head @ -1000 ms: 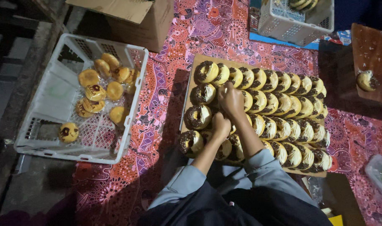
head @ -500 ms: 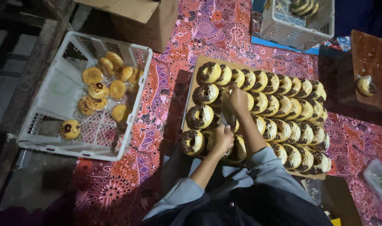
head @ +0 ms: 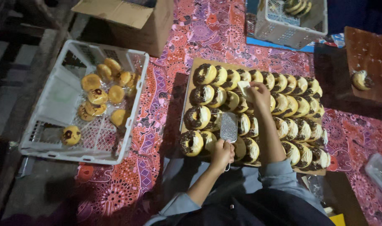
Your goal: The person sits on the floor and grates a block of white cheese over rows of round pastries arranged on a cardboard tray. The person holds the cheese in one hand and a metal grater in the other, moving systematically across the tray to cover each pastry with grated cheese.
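2 hands observed over a wooden tray (head: 190, 90) of doughnuts (head: 204, 73) topped with dark chocolate and white. Left hand (head: 222, 152) found at tray's near edge, fingers curled tight around handle of a small metal grater (head: 229, 127); grater blade held up over second and third columns of doughnuts, apart from right hand. Right hand (head: 258, 93) noted farther up tray, fingers pinched closed on a pale white block (head: 243, 88), likely cheese, just above doughnuts in upper rows. Block held near, but clear of, grater blade.

Doughnuts laid in 4 overlapping rows, tilted against one another, filling tray from left edge to right. Tray set on a red patterned cloth (head: 207, 33).

Recorded to the left: 1 white plastic crate (head: 128, 121) resting partly on cloth, holding about 10 plain yellow buns or doughnuts (head: 91, 82), several wrapped in clear film, 1 lying alone at near left corner. Recorded beyond crate: an open cardboard box (head: 128, 16). Seen at top: a second white crate (head: 295, 25) with a few doughnuts inside. Seen at right: a brown board (head: 370, 54) bearing 1 single doughnut (head: 360, 79). Grey-blue sleeves (head: 283, 175) visible on both forearms.
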